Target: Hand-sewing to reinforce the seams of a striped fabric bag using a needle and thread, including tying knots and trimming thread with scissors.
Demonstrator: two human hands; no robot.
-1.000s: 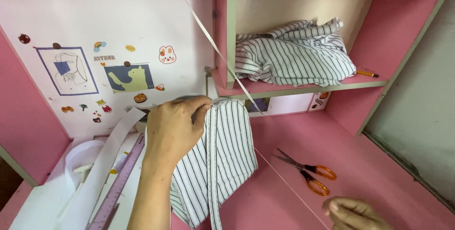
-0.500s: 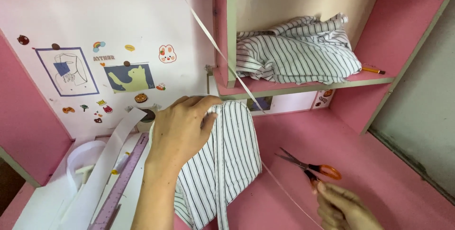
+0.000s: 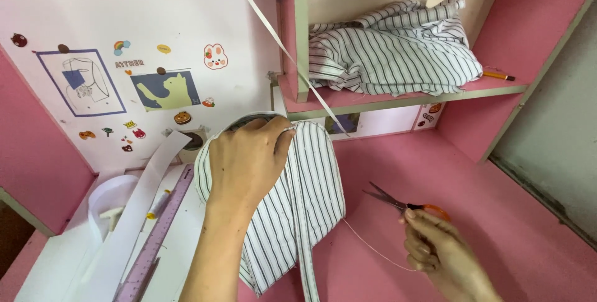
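So the left hand (image 3: 245,162) is pinching the top edge of a striped cloth piece (image 3: 298,215), fingers closed tight on the fabric and holding it up off the pink desk (image 3: 448,171) so it hangs down in front. A thin thread (image 3: 373,249) runs from the cloth across to the right hand (image 3: 435,255), which is down on the orange-handled scissors (image 3: 407,204); the fingers are curled over the handles, but I can't tell if they're actually through the loops yet. If I were snipping that thread, I'd keep the cloth held high so the thread stays taut, and cut close to the fabric without nicking the stripes. More striped cloth (image 3: 392,47) is heaped on the shelf above, and a purple ruler (image 3: 158,227) and white paper strips (image 3: 134,215) lie to the left, well out of the way.
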